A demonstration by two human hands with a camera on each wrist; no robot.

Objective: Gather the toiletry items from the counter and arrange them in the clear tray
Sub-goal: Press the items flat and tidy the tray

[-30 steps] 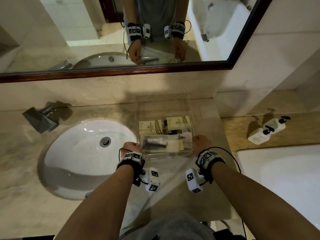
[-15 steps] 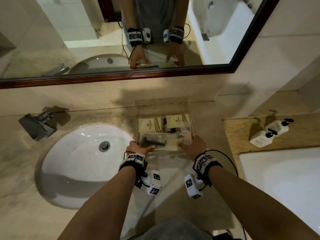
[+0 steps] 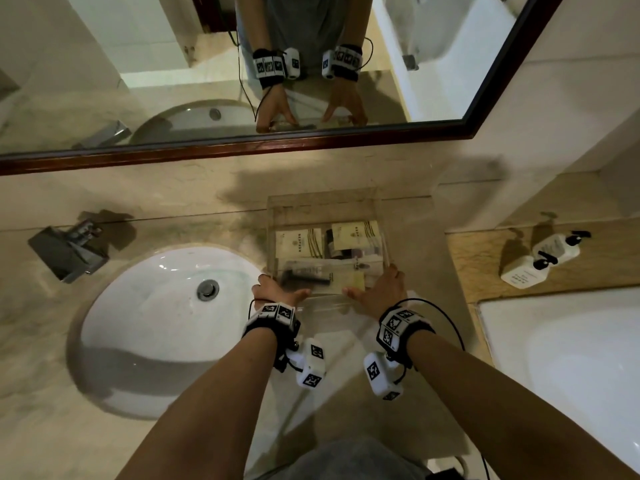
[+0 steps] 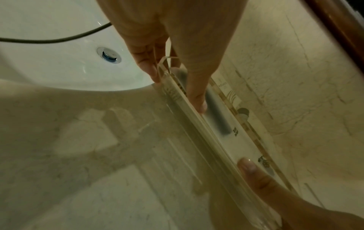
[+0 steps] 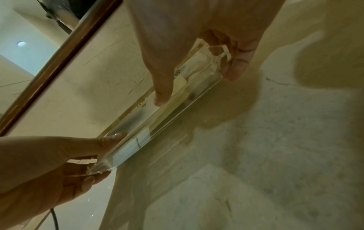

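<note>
Bathroom counter point(image 3: 194, 209), marble, beside sink point(image 3: 162, 327): clear tray point(image 3: 325, 206) now gripped at both near corners.

Vs. 1 s ago, when both fists were bunched at the tray's near edge, the left hand point(image 3: 277, 293) and right hand point(image 3: 379, 289) have been opened and set astride the near wall: thumbs laid along/over the rim pointing inward toward each other, fingers wrapped round the outer corners, pinching the wall. Confirmed in wrist views: left thumb point(image 4: 199, 96) inside the rim w/ fingers outside; right thumb point(image 5: 163, 91) likewise. Toiletry items point(image 3: 329, 254) (sachets, razor pkt, small bottles) are lying inside the tray, in its near half; none is seen loose on the counter. Two pump bottles point(image 3: 543, 258) are standing well apart on the tub ledge. Gathering is judged done; tray prob. being squared up or about to be shifted.
</note>
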